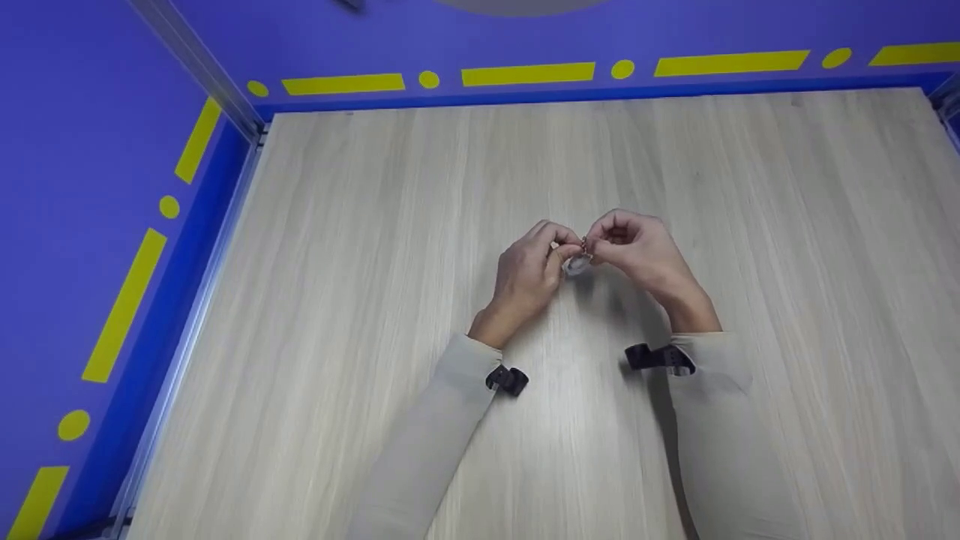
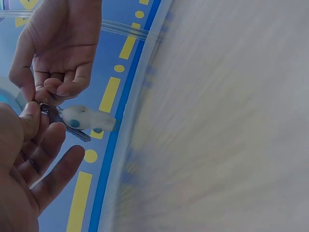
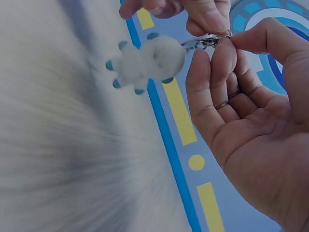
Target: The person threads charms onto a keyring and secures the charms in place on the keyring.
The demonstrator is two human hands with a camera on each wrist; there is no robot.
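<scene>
Both hands meet above the table, pinching a small metal key ring point(image 3: 228, 34) from either side. My left hand point(image 1: 527, 266) grips it between thumb and index finger, the other fingers loosely spread in the left wrist view. My right hand point(image 1: 646, 251) pinches it with thumb and fingertip, the remaining fingers bent. From the ring a short chain point(image 3: 200, 44) leads to a white animal-shaped charm point(image 3: 164, 58) with teal ears and feet, which hangs free. A metal key point(image 2: 78, 133) hangs beside the charm in the left wrist view. Fingertips partly hide the ring.
A light wood-grain table point(image 1: 375, 225) lies under the hands. Blue panels point(image 1: 90, 135) with yellow markings border its left and far sides, with a metal post point(image 1: 202, 60) at the corner. Black wrist straps point(image 1: 664, 360) sit on the sleeves.
</scene>
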